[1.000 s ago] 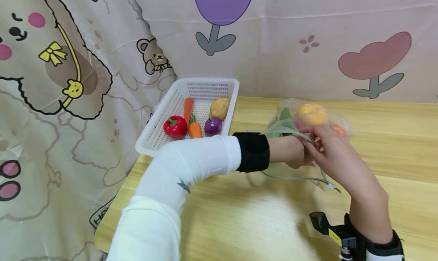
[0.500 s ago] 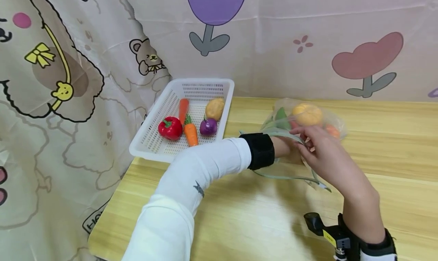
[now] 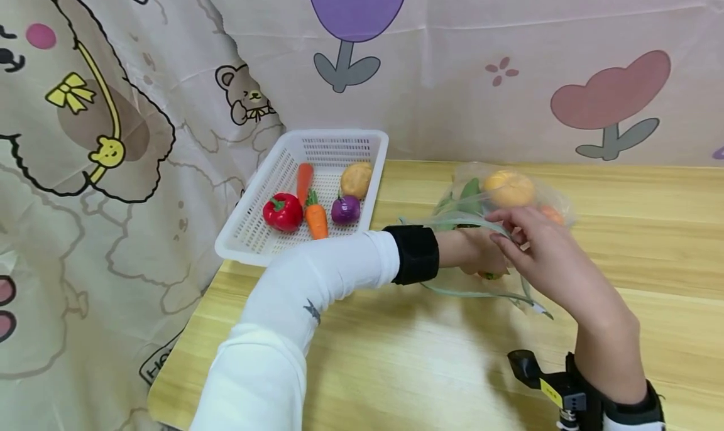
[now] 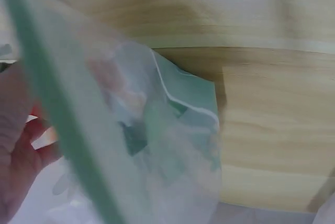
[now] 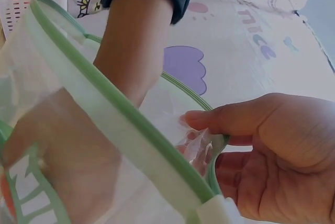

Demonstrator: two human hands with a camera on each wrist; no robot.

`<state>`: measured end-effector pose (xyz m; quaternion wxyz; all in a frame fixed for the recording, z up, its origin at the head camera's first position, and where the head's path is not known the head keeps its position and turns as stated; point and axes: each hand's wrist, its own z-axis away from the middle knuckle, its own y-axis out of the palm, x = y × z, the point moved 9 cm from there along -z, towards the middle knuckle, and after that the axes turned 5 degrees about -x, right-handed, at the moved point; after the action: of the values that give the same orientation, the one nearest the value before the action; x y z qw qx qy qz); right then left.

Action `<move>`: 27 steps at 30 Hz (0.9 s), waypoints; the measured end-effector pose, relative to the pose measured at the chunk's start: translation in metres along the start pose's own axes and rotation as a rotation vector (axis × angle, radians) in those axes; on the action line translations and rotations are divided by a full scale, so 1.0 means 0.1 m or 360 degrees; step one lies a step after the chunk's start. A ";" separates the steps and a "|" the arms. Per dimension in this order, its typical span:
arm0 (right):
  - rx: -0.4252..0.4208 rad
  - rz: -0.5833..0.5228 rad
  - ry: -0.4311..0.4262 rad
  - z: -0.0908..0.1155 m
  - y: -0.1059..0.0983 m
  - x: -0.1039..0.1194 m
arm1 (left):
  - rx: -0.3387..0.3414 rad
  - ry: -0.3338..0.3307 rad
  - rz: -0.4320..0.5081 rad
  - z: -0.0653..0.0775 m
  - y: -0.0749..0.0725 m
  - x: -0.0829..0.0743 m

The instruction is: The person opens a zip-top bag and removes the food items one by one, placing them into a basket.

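A clear zip bag [image 3: 550, 195] with a green zip rim [image 5: 131, 114] lies on the table, its mouth spread. My left hand [image 3: 477, 249] is inside it up to the wrist. Its fingers [image 4: 34, 150] curl round a red-orange thing with a bit of green [image 3: 489, 275], mostly hidden by the hand. At the right side of the mouth, my right hand [image 5: 277, 150] pinches the rim between thumb and fingers. Through the plastic show a round yellow-orange fruit or vegetable [image 3: 510, 188], a green leafy shape [image 3: 471, 191] and a smaller orange thing [image 3: 551, 215].
A white perforated basket [image 3: 237, 249] stands at the back left, holding a red bell pepper [image 3: 283, 212], two carrots [image 3: 316, 220], a purple onion [image 3: 345, 210] and a potato [image 3: 356, 180]. A printed curtain [image 3: 441, 73] hangs behind the wooden table [image 3: 407, 355].
My left hand went a little deeper into the bag, then drew back slightly left. A red-orange and green thing now shows under it. My right hand keeps its pinch on the rim.
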<state>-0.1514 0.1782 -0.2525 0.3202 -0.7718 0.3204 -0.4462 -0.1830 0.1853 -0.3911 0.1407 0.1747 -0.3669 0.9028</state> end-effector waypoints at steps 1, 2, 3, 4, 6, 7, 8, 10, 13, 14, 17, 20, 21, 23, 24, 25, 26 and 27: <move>0.0008 0.0000 0.0005 0.00 0.00 -0.01 | 0.0013 0.0004 0.0030 0.02 0.00 0.00; 0.0023 -0.0002 0.0013 0.00 0.00 -0.02 | -0.0015 0.0025 0.0056 0.05 -0.01 -0.02; 0.0040 -0.0005 0.0021 0.00 0.00 -0.04 | -0.0070 0.0034 0.0131 0.10 -0.04 -0.03; 0.0052 -0.0013 0.0028 0.00 0.01 -0.05 | -0.0145 0.0051 0.0231 0.17 -0.07 -0.05; 0.0070 -0.0022 0.0046 0.00 0.01 -0.07 | -0.0303 0.0117 0.0389 0.35 -0.14 -0.10; 0.0074 -0.0022 0.0053 0.00 0.01 -0.08 | -0.0427 0.0173 0.0302 0.46 -0.19 -0.14; 0.0074 -0.0021 0.0055 0.00 0.00 -0.09 | -0.0520 0.0209 0.0326 0.56 -0.23 -0.16; 0.0060 -0.0022 0.0050 0.00 -0.01 -0.09 | -0.0620 0.0256 0.0382 0.75 -0.28 -0.20; 0.0037 -0.0004 0.0030 0.00 -0.04 -0.10 | -0.0742 0.0309 0.0569 1.00 -0.37 -0.26; 0.0039 -0.0014 0.0026 -0.01 -0.03 -0.11 | -0.0782 0.0330 0.0641 1.09 -0.40 -0.27; 0.0038 -0.0016 0.0022 -0.01 -0.04 -0.12 | -0.0909 0.0369 0.0788 1.35 -0.50 -0.32; 0.0040 -0.0039 0.0025 -0.01 -0.05 -0.13 | -0.1012 0.0342 0.0746 1.59 -0.55 -0.33; 0.0036 -0.0038 0.0025 -0.01 -0.05 -0.13 | -0.1031 0.0312 0.0711 1.66 -0.55 -0.32; 0.0049 -0.0075 0.0018 -0.02 -0.03 -0.12 | -0.1048 0.0231 0.0648 1.77 -0.52 -0.29; 0.0060 -0.0094 0.0011 -0.03 -0.02 -0.11 | -0.1053 0.0183 0.0620 1.82 -0.51 -0.27; 0.0076 -0.0111 0.0008 -0.03 0.00 -0.10 | -0.1056 0.0142 0.0613 1.86 -0.49 -0.25; 0.0087 -0.0121 0.0001 -0.04 0.02 -0.09 | -0.1071 0.0107 0.0605 1.90 -0.47 -0.22; 0.0099 -0.0132 -0.0005 -0.05 0.04 -0.07 | -0.1094 0.0083 0.0596 1.94 -0.46 -0.21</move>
<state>-0.1592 0.1808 -0.2572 0.3257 -0.7749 0.2735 -0.4676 -0.1052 0.0766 -0.2414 0.0333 0.0245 -0.6697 0.7415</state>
